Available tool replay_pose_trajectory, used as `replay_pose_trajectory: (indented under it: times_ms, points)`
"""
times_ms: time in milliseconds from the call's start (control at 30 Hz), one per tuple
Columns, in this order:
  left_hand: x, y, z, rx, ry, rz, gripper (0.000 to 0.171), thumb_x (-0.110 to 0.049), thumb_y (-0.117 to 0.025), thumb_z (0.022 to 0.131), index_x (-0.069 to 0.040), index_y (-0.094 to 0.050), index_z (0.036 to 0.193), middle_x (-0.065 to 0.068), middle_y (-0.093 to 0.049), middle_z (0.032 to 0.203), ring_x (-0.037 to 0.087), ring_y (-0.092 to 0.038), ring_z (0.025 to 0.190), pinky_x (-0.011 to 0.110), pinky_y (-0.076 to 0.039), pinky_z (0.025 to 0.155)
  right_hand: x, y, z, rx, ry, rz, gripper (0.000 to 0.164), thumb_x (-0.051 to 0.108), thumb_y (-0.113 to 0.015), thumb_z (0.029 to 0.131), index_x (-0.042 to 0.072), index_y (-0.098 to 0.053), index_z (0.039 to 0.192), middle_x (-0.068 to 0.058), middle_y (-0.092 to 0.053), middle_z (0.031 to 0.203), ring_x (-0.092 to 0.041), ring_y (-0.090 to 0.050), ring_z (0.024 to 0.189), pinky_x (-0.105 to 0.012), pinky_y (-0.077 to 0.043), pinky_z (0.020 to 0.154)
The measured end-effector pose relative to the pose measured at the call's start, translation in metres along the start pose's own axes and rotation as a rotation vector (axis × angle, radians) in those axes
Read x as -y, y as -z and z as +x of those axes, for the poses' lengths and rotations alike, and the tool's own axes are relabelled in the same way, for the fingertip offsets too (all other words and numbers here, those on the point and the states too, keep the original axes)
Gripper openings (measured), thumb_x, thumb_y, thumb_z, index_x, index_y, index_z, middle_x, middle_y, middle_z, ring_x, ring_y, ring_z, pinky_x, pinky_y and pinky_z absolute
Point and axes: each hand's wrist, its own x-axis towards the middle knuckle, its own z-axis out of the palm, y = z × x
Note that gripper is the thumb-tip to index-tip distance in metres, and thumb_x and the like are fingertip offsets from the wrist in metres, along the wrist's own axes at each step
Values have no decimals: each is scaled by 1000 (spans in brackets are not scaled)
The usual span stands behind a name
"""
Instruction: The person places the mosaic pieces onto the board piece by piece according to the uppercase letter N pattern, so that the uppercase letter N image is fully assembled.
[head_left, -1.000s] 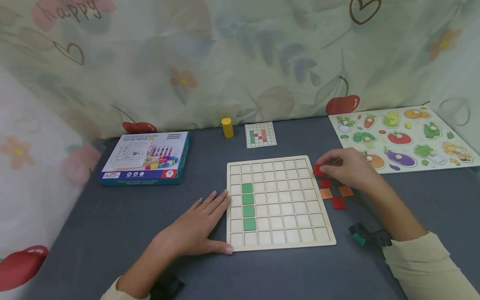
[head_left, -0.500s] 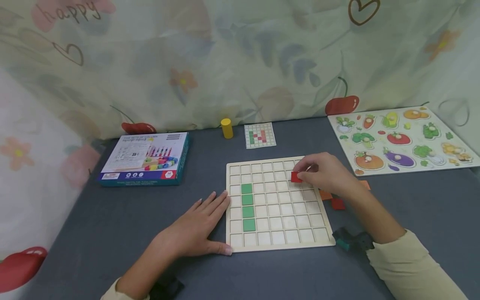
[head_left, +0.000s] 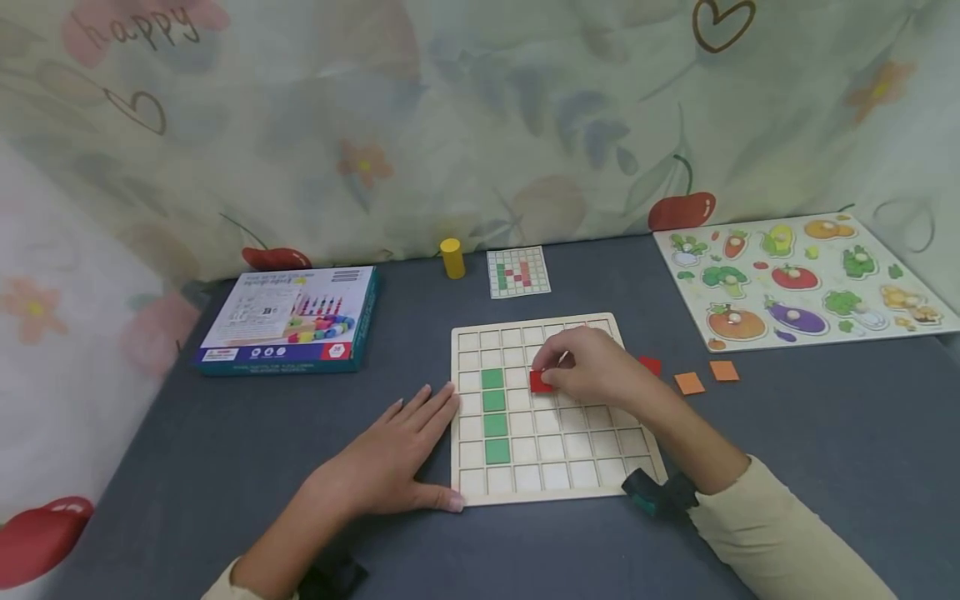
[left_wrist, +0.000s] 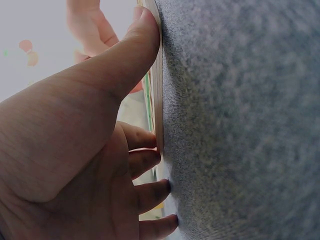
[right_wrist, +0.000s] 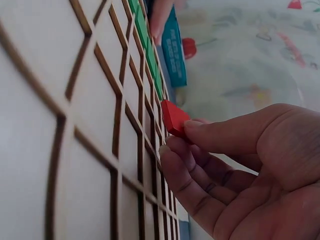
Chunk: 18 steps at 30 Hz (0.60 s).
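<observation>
A wooden grid board (head_left: pixel 551 477) lies flat on the dark table, with several green square tiles (head_left: pixel 495 425) set in one column on its left side. My right hand (head_left: pixel 592 367) pinches a red square tile (head_left: pixel 540 382) between thumb and fingers, over the upper middle cells. In the right wrist view the same red tile (right_wrist: pixel 174 118) is tilted, close over the grid. My left hand (head_left: pixel 393 458) lies beside the board with fingers extended, fingertips and thumb at its left edge. The left wrist view shows those fingers (left_wrist: pixel 150 195) along the board's side.
A pattern card (head_left: pixel 519 272) and a yellow cylinder (head_left: pixel 453 259) stand behind the board. At back left is a boxed set (head_left: pixel 288 321); at back right, a vegetable puzzle board (head_left: pixel 795 287). Right of the grid lie orange tiles (head_left: pixel 689 383) and another red tile (head_left: pixel 650 365).
My right hand has carried the red tile leftward from the loose tiles right of the board to over its upper middle. My left hand has stayed at the board's edge.
</observation>
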Motion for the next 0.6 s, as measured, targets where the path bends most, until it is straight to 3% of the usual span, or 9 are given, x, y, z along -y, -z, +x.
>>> replay_pose_trajectory:
  times_ms: [200, 600]
  points:
    - [0, 0, 0, -7, -6, -15, 118, -80, -61, 76, -16, -14, 163, -1, -8, 168, 27, -4, 153, 55, -13, 119, 15, -19, 2, 45, 28, -31, 12, 1, -70, 88, 12, -75, 90, 5, -65, 80, -16, -57, 77, -34, -50, 74]
    - [3, -4, 0, -29, -31, 1, 117, -80, -59, 78, -14, -13, 163, 0, -8, 168, 27, -5, 152, 55, -14, 119, 24, -33, -4, -23, 126, -181, 13, -2, -76, 82, 8, -77, 90, 2, -62, 82, -13, -53, 74, -29, -47, 69]
